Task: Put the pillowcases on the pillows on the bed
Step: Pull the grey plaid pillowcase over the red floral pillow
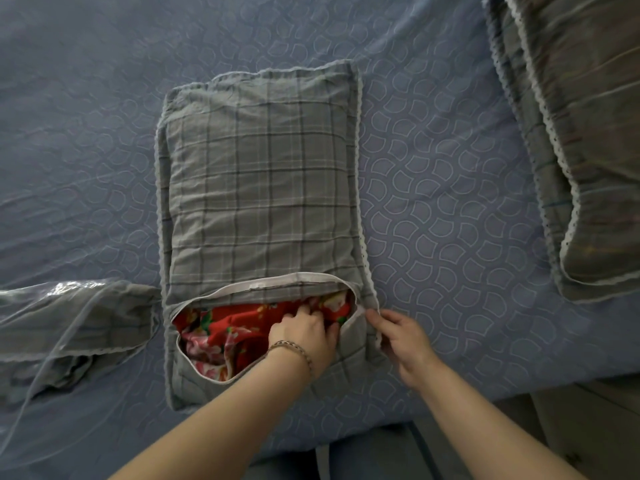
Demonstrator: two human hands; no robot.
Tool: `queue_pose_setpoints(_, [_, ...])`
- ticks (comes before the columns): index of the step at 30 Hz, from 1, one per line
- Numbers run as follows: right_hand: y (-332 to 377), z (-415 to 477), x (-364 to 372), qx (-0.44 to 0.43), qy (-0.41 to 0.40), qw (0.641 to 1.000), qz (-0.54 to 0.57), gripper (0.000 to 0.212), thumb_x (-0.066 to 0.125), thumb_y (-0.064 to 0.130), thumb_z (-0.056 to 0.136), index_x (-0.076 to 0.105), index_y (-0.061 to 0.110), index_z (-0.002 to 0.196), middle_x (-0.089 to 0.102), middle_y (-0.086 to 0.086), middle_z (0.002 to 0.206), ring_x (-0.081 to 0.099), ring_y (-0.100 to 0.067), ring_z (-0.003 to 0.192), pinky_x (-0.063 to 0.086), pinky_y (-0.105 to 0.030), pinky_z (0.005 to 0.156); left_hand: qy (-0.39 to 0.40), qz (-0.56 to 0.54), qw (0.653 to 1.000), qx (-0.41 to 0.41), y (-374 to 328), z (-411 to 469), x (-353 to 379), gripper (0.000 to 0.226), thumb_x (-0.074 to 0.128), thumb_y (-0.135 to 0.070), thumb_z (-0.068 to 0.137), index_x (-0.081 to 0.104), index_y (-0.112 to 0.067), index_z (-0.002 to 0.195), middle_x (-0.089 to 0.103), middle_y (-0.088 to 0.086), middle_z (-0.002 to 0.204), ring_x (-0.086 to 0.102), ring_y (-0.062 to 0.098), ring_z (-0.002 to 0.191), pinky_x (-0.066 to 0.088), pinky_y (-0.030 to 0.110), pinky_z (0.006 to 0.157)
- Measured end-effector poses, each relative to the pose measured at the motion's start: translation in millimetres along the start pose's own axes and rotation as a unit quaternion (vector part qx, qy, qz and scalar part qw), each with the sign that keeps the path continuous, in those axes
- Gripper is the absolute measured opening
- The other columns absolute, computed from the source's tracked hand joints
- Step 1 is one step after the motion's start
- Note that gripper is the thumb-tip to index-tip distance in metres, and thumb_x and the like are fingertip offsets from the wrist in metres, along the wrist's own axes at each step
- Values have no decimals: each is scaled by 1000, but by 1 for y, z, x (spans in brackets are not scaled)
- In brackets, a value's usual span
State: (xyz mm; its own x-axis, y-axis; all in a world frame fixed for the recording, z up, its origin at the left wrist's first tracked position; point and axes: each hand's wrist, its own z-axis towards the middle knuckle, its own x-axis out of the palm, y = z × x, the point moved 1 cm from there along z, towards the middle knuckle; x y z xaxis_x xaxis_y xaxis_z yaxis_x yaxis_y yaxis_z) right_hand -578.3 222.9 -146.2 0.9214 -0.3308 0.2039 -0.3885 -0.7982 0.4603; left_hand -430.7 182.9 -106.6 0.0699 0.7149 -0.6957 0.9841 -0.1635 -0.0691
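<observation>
A grey plaid pillowcase [259, 174] with lace trim lies in the middle of the blue bed, mostly filled by a pillow. Its opening faces me, and the red floral pillow [228, 327] shows through it. My left hand [304, 332] reaches into the right part of the opening, fingers curled on the red fabric. My right hand [405, 336] pinches the pillowcase's right edge beside the opening. A second grey plaid pillowcase [79, 323] lies crumpled at the left, partly under clear plastic.
A cased grey pillow [588, 133] with lace trim lies at the upper right. The blue patterned bedsheet [450, 202] covers the bed. The bed's near edge runs along the bottom, with floor and pale furniture [588, 427] at lower right.
</observation>
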Motion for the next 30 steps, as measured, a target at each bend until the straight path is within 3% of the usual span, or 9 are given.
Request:
queue_pose_setpoints(5, [1, 3, 0, 7, 17, 1000, 16, 17, 54, 6, 90, 69, 6, 82, 71, -5, 69, 66, -12, 60, 53, -22, 60, -238, -160, 954, 90, -17, -7, -16, 27, 44, -32, 78, 62, -14, 71, 60, 0, 66, 59, 19, 46, 40, 21, 35])
queue_pose_setpoints(8, [2, 0, 1, -11, 7, 1000, 10, 16, 55, 7, 90, 70, 7, 83, 71, -3, 71, 66, -10, 64, 50, -19, 60, -138, -220, 960, 103, -28, -6, -18, 26, 54, -28, 86, 68, -11, 99, 63, 4, 100, 66, 22, 82, 54, 28, 67])
queue_pose_setpoints(10, [3, -1, 4, -28, -14, 1000, -2, 17, 55, 7, 90, 69, 8, 80, 70, -1, 69, 64, -8, 64, 47, -15, 59, -105, -220, 967, 72, -28, 2, -16, 29, 58, -29, 88, 65, -14, 111, 58, 3, 113, 58, 22, 103, 45, 28, 86])
queue_pose_setpoints(14, [6, 0, 14, -82, -51, 994, -41, 18, 52, 1, 90, 64, -8, 80, 61, -11, 73, 53, -23, 77, 41, -28, 72, -71, -259, 963, 27, -28, 13, -22, 25, 66, -30, 82, 69, -10, 95, 65, 5, 95, 61, 20, 91, 43, 23, 76])
queue_pose_setpoints(18, [2, -3, 21, -115, -84, 987, -68, 22, 51, 3, 92, 61, -12, 80, 57, -12, 76, 47, -20, 74, 38, -29, 66, -31, -466, 881, -78, -22, 15, -28, 9, 72, -10, 78, 70, -1, 82, 61, 0, 57, 54, -2, 43, 44, 15, 51])
queue_pose_setpoints(23, [5, 0, 22, -58, -127, 990, -20, 26, 53, 5, 92, 62, 11, 68, 59, -5, 67, 52, -12, 64, 41, -24, 60, -99, -273, 957, -16, -18, 6, -37, 12, 64, -29, 83, 68, -18, 83, 66, -5, 80, 58, 12, 79, 42, 23, 71])
queue_pose_setpoints(26, [2, 10, 11, -11, -182, 983, -11, 8, 58, 8, 89, 66, 5, 87, 57, -1, 66, 48, -11, 62, 38, -24, 60, -116, -285, 951, -18, -2, 0, -34, 9, 67, -21, 81, 71, -13, 82, 71, 1, 88, 62, 17, 90, 38, 20, 74])
queue_pose_setpoints(28, [-1, 16, 4, 15, -210, 977, -26, 17, 60, 9, 88, 66, 0, 101, 58, 1, 63, 48, -11, 58, 40, -25, 59, -129, -297, 945, -44, 15, -5, -32, 8, 69, -16, 78, 74, -10, 82, 72, 5, 87, 63, 19, 89, 35, 17, 71])
queue_pose_setpoints(30, [0, 21, -1, 42, -225, 973, -39, 25, 61, 9, 87, 64, -6, 107, 65, -10, 85, 56, -22, 77, 49, -35, 77, -140, -290, 945, -61, 34, -11, -30, 9, 71, -14, 77, 74, -7, 80, 72, 9, 85, 63, 23, 87, 37, 21, 73])
